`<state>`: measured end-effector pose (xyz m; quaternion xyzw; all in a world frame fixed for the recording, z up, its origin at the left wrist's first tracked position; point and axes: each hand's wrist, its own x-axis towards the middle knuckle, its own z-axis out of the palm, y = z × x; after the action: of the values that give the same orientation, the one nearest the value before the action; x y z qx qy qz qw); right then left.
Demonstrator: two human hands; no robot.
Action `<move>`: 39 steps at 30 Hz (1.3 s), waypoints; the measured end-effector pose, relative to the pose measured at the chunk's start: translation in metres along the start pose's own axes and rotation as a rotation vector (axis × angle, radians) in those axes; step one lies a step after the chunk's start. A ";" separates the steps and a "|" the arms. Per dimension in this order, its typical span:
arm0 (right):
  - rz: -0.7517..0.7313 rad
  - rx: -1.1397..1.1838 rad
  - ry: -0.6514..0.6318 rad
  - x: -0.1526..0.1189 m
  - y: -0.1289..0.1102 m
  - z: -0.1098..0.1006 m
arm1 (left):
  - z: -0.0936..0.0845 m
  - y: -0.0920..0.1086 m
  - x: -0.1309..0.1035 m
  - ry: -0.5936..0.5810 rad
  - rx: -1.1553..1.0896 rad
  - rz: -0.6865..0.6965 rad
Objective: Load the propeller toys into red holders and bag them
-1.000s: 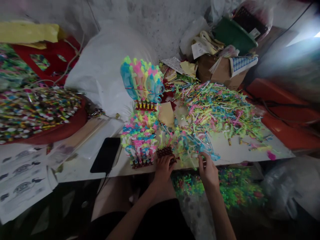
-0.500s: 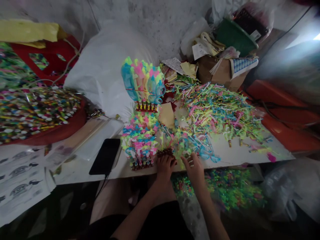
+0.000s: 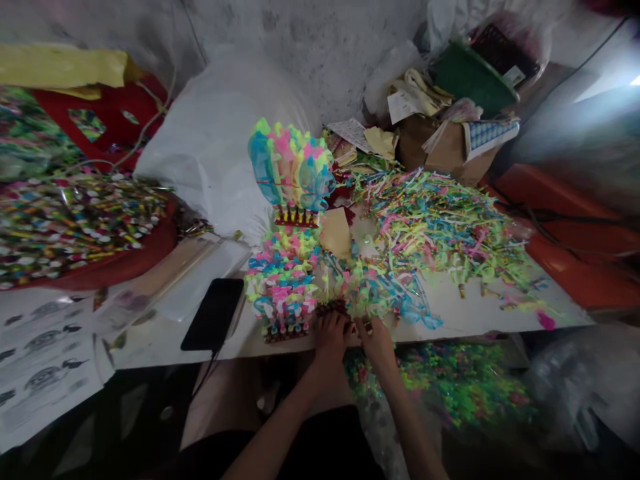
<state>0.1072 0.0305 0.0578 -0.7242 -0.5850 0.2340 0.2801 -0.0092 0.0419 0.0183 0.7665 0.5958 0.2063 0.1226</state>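
At the table's front edge, my left hand (image 3: 330,337) lies with its fingers curled over a dark red rack with rows of holes (image 3: 334,307). Close on its right is my right hand (image 3: 376,343), fingers pinched at the rack's right end; whatever they hold is hidden. Just beyond it lies a heap of pale green and blue plastic pieces (image 3: 373,293). Left of my left hand stand filled racks of pink, blue and yellow pieces (image 3: 283,293). Behind them, a raised rack (image 3: 297,219) carries upright blue, pink and yellow pieces (image 3: 293,160).
A black phone (image 3: 214,313) with a cable lies left on the table. A large pile of colourful sticks (image 3: 440,220) covers the right side. A red basin (image 3: 165,233) with many small parts stands far left. Behind are a white sack (image 3: 215,133) and a cardboard box (image 3: 450,147).
My right hand has moved left and its fingers have drawn together at the rack beside my left hand. My left hand stays on the rack. The view has shifted slightly.
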 end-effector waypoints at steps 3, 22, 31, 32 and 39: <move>-0.011 -0.032 -0.005 0.004 -0.003 0.001 | -0.007 0.004 0.003 -0.032 0.036 -0.006; -0.025 -0.600 0.095 -0.029 0.027 -0.004 | -0.004 0.005 0.007 0.047 0.095 0.017; -0.127 -0.488 0.078 -0.015 0.035 -0.001 | -0.002 0.008 0.001 0.104 0.136 0.020; -0.170 -0.489 0.058 -0.013 0.035 -0.001 | -0.002 0.008 0.000 0.111 0.138 0.024; -0.389 -0.381 0.164 -0.005 0.029 -0.012 | 0.002 0.005 -0.001 0.129 0.121 0.039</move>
<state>0.1346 0.0194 0.0470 -0.6545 -0.7218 0.0023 0.2250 -0.0041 0.0396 0.0188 0.7690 0.5989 0.2210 0.0334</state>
